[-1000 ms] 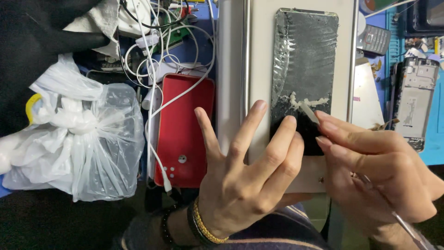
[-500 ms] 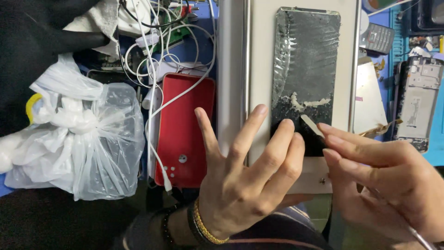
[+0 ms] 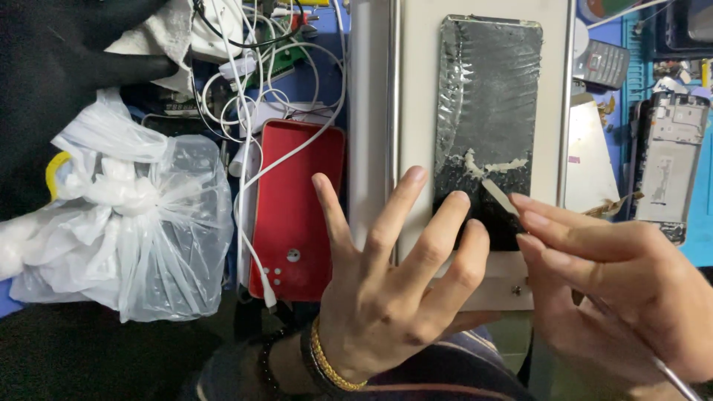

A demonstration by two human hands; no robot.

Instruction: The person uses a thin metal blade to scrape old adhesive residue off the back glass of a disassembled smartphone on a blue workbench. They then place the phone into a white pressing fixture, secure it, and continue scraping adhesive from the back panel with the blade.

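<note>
A black phone panel (image 3: 486,111) with wrinkled, shiny adhesive film lies on a pale flat plate (image 3: 416,89). My left hand (image 3: 394,282) rests with spread fingers on the panel's near end, pressing it down. My right hand (image 3: 616,289) pinches a thin metal scraper (image 3: 499,197), whose tip touches the panel just below a ridge of scraped-up whitish glue (image 3: 483,165). The tool's long handle (image 3: 679,379) sticks out past my wrist at the lower right.
A red phone back (image 3: 297,215) with a white cable (image 3: 256,171) over it lies left of the plate. A white plastic bag (image 3: 126,230) fills the left side. At the right are a stripped phone frame (image 3: 668,163), a small keypad phone (image 3: 601,63) and a blue mat (image 3: 631,44).
My right hand has shifted slightly, and the scraper tip now sits a little lower and further right on the panel. The left hand stays pressed in place.
</note>
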